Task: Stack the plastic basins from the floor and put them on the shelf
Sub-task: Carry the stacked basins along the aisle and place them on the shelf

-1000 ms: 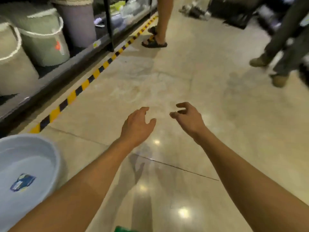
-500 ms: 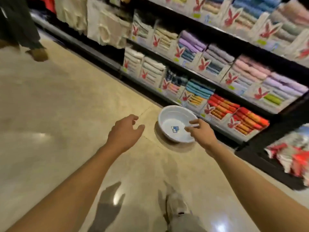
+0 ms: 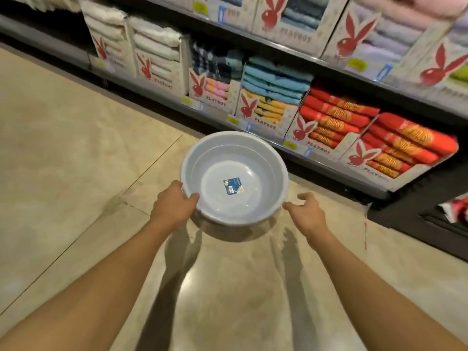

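Pale round basin point(image 3: 235, 153) with a blue sticker point(image 3: 233, 186) inside. Left hand point(image 3: 174, 206) grip pinches its 8 o'clock rim. Right hand point(image 3: 307, 211) grip spread, near its 4 o'clock rim

The basin point(image 3: 234, 158) looks like smooth, glossy pale plastic; beneath it the floor point(image 3: 76, 153) is polished, reflective stone tile.

Open floor point(image 3: 76, 173) left of the basin point(image 3: 266, 158) — towel shelf point(image 3: 316, 153) crowds close behind it.

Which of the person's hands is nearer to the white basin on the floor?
The left. The left hand grips the near-left rim of the white basin, thumb over the edge. The right hand sits open at the near-right rim, fingertips barely reaching it.
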The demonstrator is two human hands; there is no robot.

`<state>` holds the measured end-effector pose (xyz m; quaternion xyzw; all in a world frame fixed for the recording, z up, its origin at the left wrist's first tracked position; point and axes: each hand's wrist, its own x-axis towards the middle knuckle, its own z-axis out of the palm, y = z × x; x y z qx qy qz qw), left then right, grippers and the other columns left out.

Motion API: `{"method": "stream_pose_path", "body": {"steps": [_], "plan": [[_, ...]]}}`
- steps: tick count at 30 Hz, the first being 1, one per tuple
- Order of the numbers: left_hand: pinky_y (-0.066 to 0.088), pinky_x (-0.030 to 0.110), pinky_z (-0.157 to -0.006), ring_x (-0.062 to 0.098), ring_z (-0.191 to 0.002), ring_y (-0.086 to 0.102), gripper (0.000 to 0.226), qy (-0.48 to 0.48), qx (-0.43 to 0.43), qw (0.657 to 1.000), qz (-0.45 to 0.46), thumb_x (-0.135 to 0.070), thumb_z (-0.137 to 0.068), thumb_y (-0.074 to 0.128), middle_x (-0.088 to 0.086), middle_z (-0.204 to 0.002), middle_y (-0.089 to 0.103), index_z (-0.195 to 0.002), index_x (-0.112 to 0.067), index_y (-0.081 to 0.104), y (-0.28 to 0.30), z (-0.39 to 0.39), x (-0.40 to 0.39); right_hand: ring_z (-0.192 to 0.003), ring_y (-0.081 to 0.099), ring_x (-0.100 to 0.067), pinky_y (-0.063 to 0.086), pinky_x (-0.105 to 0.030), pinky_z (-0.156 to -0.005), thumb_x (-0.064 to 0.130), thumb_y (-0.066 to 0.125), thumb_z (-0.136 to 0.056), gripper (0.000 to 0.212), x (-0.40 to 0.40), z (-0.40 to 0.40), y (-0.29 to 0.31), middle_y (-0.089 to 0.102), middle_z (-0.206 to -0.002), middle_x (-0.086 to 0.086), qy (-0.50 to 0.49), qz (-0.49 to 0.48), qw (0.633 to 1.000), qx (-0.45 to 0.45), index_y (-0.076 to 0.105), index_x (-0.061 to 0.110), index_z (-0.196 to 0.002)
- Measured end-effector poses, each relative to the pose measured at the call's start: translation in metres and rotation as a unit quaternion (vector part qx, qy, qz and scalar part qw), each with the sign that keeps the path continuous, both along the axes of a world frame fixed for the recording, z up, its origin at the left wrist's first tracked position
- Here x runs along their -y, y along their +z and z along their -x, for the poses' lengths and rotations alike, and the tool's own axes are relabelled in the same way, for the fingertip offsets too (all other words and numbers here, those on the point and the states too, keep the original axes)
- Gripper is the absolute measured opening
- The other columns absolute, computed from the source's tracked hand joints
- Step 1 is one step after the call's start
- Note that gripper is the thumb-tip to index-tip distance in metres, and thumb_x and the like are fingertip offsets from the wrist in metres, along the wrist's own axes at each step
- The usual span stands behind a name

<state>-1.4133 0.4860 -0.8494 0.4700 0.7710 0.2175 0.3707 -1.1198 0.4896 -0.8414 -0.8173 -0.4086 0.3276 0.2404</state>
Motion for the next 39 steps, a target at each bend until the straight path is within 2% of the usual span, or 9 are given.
{"method": "stream_pose_path", "body": {"steps": [7, 10, 13, 17, 21, 25, 31, 35, 39], "plan": [[0.056, 0.050, -0.093, 0.043, -0.109, 0.063, 0.075, 0.115, 0.095, 0.987, 0.057, -0.043, -0.090, 0.068, 0.020, -0.134, 0.054, -0.150, -0.011, 0.035, -0.066, -0.003, -0.050, -0.104, 0.064, -0.031, 0.058, -0.053, -0.090, 0.042, 0.072, -0.086, 0.075, -0.064, -0.010, -0.064, 0.062, -0.122, -0.010, -0.040, 0.050, 0.995, -0.076, 0.036, 0.024, -0.148], [0.059, 0.041, -0.073, 0.032, -0.095, 0.066, 0.053, 0.118, 0.147, 0.981, 0.052, -0.031, -0.090, 0.070, 0.014, -0.121, 0.062, -0.134, -0.015, 0.047, -0.080, -0.005, -0.060, -0.102, 0.068, -0.033, 0.061, -0.054, -0.084, 0.031, 0.074, -0.087, 0.062, -0.074, -0.004, -0.078, 0.063, -0.121, -0.008, -0.037, 0.053, 0.989, -0.136, 0.042, 0.023, -0.139], [0.047, 0.029, -0.056, 0.016, -0.077, 0.058, 0.033, 0.131, 0.174, 0.976, 0.024, -0.015, -0.090, 0.063, 0.012, -0.112, 0.061, -0.116, -0.021, 0.044, -0.087, -0.010, -0.065, -0.104, 0.066, -0.037, 0.061, -0.058, -0.081, 0.012, 0.067, -0.086, 0.058, -0.076, -0.002, -0.087, 0.063, -0.124, -0.013, -0.027, 0.016, 0.987, -0.157, 0.045, 0.021, -0.138], [0.047, 0.029, -0.058, 0.015, -0.080, 0.058, 0.035, 0.133, 0.208, 0.969, 0.008, -0.013, -0.090, 0.057, 0.010, -0.110, 0.059, -0.121, -0.022, 0.043, -0.078, -0.010, -0.061, -0.107, 0.065, -0.037, 0.059, -0.060, -0.084, 0.005, 0.064, -0.086, 0.061, -0.070, 0.002, -0.079, 0.061, -0.124, -0.014, -0.019, -0.007, 0.985, -0.169, 0.042, 0.021, -0.140], [0.055, 0.037, -0.074, 0.026, -0.095, 0.062, 0.042, 0.127, 0.217, 0.968, -0.020, -0.015, -0.091, 0.057, 0.009, -0.115, 0.060, -0.131, -0.018, 0.045, -0.056, 0.004, -0.046, -0.108, 0.064, -0.038, 0.058, -0.062, -0.086, 0.003, 0.065, -0.086, 0.061, -0.061, 0.012, -0.052, 0.060, -0.123, -0.014, 0.002, -0.035, 0.985, -0.171, 0.042, 0.022, -0.139], [0.053, 0.032, -0.062, 0.017, -0.090, 0.062, 0.042, 0.147, 0.211, 0.963, -0.075, -0.017, -0.089, 0.057, 0.006, -0.114, 0.062, -0.129, -0.020, 0.047, -0.011, 0.040, -0.016, -0.105, 0.064, -0.037, 0.060, -0.057, -0.080, 0.002, 0.064, -0.085, 0.055, -0.054, 0.049, -0.005, 0.061, -0.119, -0.011, 0.041, -0.072, 0.981, -0.176, 0.043, 0.029, -0.128], [0.063, 0.052, -0.080, 0.032, -0.101, 0.066, 0.044, 0.240, 0.170, 0.944, -0.150, -0.017, -0.085, 0.058, 0.009, -0.116, 0.064, -0.128, -0.019, 0.049, 0.078, 0.164, 0.090, -0.097, 0.068, -0.034, 0.061, -0.046, -0.066, 0.004, 0.064, -0.083, 0.050, -0.012, 0.184, 0.081, 0.062, -0.114, -0.010, 0.175, -0.101, 0.959, -0.196, 0.045, 0.021, -0.127], [0.065, 0.047, -0.070, 0.029, -0.098, 0.069, 0.046, 0.312, 0.154, 0.914, -0.210, -0.015, -0.084, 0.058, 0.009, -0.115, 0.068, -0.129, -0.018, 0.054, 0.127, 0.270, 0.213, -0.086, 0.072, -0.033, 0.062, -0.044, -0.060, 0.002, 0.060, -0.077, 0.050, 0.059, 0.311, 0.139, 0.068, -0.105, -0.011, 0.301, -0.120, 0.923, -0.209, 0.056, 0.019, -0.125], [0.059, 0.027, -0.049, 0.021, -0.089, 0.069, 0.040, 0.420, 0.124, 0.862, -0.256, -0.014, -0.085, 0.061, 0.006, -0.113, 0.065, -0.124, -0.017, 0.053, 0.170, 0.371, 0.377, -0.083, 0.073, -0.037, 0.064, -0.049, -0.061, 0.006, 0.061, -0.073, 0.048, 0.166, 0.450, 0.187, 0.071, -0.102, -0.015, 0.428, -0.120, 0.867, -0.226, 0.061, 0.017, -0.119]]}}
